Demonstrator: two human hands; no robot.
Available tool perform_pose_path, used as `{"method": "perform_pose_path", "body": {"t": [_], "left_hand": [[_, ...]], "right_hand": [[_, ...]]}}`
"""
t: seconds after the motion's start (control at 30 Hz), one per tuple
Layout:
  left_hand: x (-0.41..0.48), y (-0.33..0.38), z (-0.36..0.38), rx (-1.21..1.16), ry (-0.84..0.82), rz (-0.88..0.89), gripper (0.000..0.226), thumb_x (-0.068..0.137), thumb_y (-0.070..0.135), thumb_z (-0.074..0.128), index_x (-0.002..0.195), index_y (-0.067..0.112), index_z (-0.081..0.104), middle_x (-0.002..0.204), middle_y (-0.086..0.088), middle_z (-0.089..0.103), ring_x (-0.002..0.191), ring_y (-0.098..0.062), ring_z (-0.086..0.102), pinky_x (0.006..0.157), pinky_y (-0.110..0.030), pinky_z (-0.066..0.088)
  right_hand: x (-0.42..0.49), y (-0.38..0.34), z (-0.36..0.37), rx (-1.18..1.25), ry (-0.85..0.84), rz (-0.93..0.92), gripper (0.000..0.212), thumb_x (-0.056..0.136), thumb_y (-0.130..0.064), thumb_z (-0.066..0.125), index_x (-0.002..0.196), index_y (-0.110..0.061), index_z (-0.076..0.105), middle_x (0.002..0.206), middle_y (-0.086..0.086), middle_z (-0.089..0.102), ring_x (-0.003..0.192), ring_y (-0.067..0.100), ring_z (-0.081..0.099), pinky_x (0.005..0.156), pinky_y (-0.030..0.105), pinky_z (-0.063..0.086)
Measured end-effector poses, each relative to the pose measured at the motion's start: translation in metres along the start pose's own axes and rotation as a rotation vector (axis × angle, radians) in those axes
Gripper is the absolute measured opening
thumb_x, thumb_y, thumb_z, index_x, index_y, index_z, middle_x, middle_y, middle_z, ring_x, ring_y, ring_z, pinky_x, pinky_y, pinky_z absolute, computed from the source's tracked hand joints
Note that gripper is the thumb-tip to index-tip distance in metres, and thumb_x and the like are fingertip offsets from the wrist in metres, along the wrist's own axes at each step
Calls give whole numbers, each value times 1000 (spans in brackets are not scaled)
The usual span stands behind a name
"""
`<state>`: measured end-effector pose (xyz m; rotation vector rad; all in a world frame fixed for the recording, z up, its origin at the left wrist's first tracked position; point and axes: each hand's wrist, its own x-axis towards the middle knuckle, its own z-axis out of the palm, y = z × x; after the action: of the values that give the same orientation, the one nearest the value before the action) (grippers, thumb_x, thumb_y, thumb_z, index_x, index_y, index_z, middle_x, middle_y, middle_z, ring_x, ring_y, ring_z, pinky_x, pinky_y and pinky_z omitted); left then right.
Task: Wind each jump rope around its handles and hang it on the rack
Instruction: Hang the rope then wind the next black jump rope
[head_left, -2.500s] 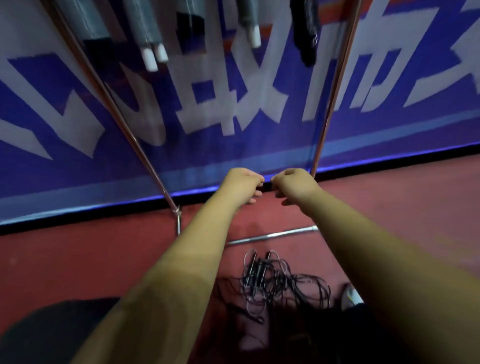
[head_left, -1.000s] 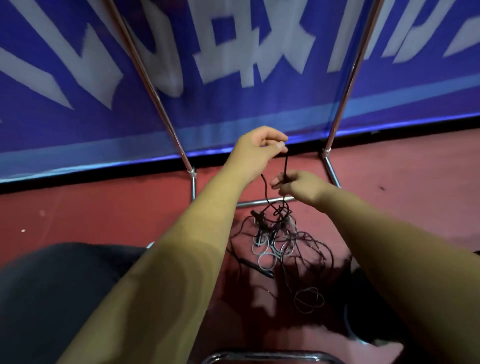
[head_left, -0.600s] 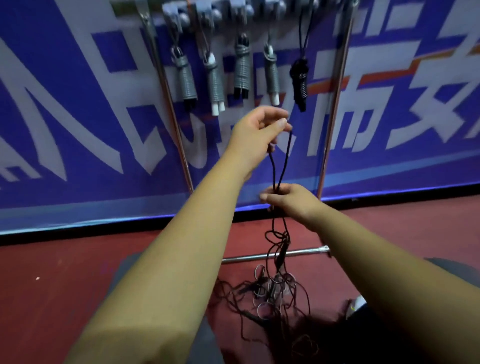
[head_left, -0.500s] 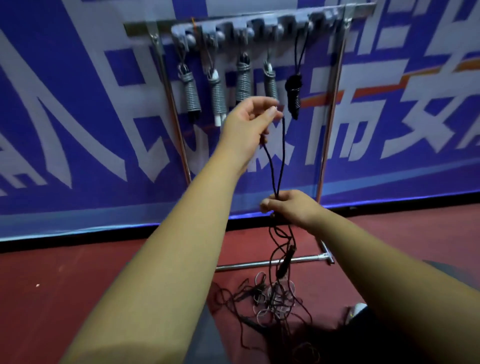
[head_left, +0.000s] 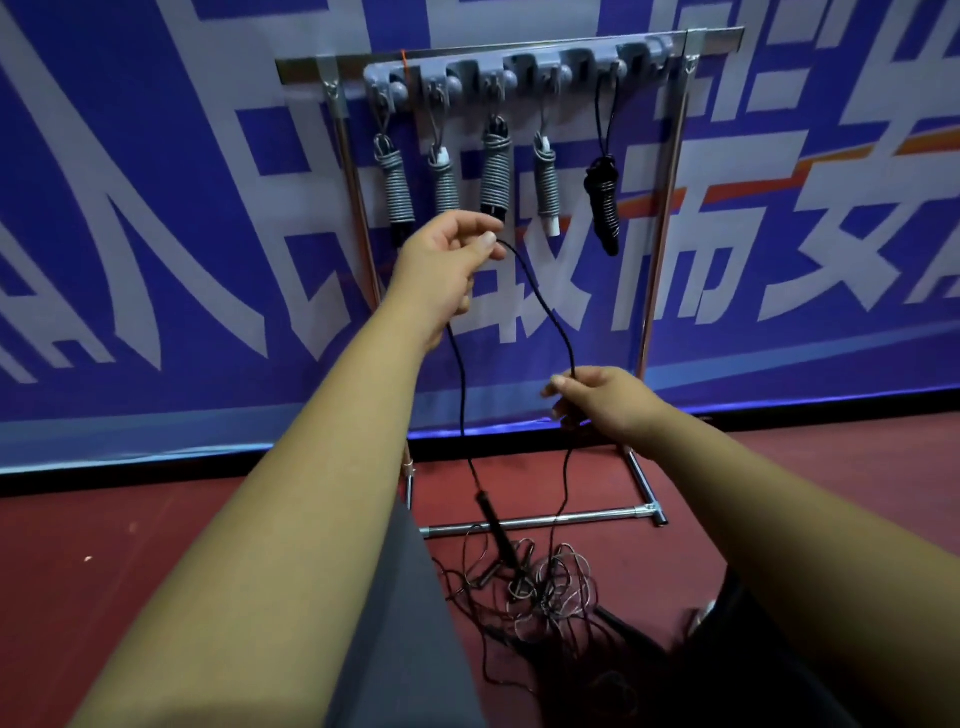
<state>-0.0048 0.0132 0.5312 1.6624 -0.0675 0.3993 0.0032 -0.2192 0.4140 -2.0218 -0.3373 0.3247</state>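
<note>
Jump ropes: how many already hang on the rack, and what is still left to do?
Done: five wound ropes hang on the rack. In hand: the left hand and the right hand pinch one black rope, not yet wound; its handle dangles. Left: a tangled pile lies on the floor.

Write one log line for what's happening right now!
left hand: pinches black rope high | right hand: holds rope lower | rack: five wound ropes hung

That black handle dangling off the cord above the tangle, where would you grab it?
Grip the handle around its upper half from the right, fingers wrapped across it: it hangs nearly upright on the cord, and its lower end dips into the tangled ropes.
</note>
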Motion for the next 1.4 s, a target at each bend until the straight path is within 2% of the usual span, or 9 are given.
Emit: {"method": "perform_pose_path", "body": {"t": [0.13,0.27,0.37,0.53,0.7,0.77,0.87,1.03,1.4], "left_hand": [[-3,-21,-8,175,-54,-67,19,105,14,61,119,18,73,96,-1,79,47,-8,37,44,-21,31],[-12,-51,-4,192,-84,-205,21,104,16,59,118,21,74,89,1,76,51,-9,39,48,-24,34],[-14,-66,4,-87,3,-311,22,108,10,53,121,11,71,86,-5,63,52,-9,30,44,-22,25],[-9,-68,24,-491,55,-439,29,110,4,43,129,6,65,87,-7,59,54,-8,44,49,-20,40],[-3,-74,39,-697,87,-454,25,106,-1,46,124,-3,64,97,-11,67,82,-16,75,79,-39,64],[1,-78,41,-731,121,-455,18,103,-5,48,113,-4,62,108,-15,66,95,-23,79,101,-55,57],[4,-83,39,-649,196,-411,44,96,-19,37,130,-4,60,120,-15,67,108,-25,78,103,-52,56],[15,-106,13,-232,357,-210,39,91,-9,73,125,9,72,99,-5,78,99,-16,78,97,-34,61],[-1,-168,-47,233,561,-171,17,84,14,87,93,25,78,81,6,79,78,-7,78,86,-29,63]], "right_hand": [[7,-3,-3,86,192,-4,31,107,-51,57,106,-29,78,88,9,79,69,18,73,72,43,62],[16,-8,-9,209,237,18,37,107,-55,55,110,-26,77,88,6,80,84,29,78,84,49,63],[32,-9,-7,-177,237,184,49,110,-53,45,110,-8,67,92,9,69,80,29,64,78,40,53],[26,14,23,-267,-99,496,25,98,-19,51,112,0,60,114,27,67,87,39,73,81,43,61],[13,31,64,-77,-360,235,64,90,0,61,148,-25,59,143,0,59,131,19,54,105,33,44],[13,45,73,-55,-371,182,46,94,-5,67,137,-23,66,138,-1,64,130,14,56,106,30,46],[15,67,75,-125,-335,139,11,98,-17,70,108,-15,74,108,-1,75,102,15,65,98,34,50],[16,102,59,-299,-410,256,15,98,-23,68,92,-14,78,89,-4,82,86,15,72,80,32,53],[21,149,44,-366,-523,604,19,101,-24,62,114,-16,73,102,-5,82,97,19,72,89,39,48]]}}
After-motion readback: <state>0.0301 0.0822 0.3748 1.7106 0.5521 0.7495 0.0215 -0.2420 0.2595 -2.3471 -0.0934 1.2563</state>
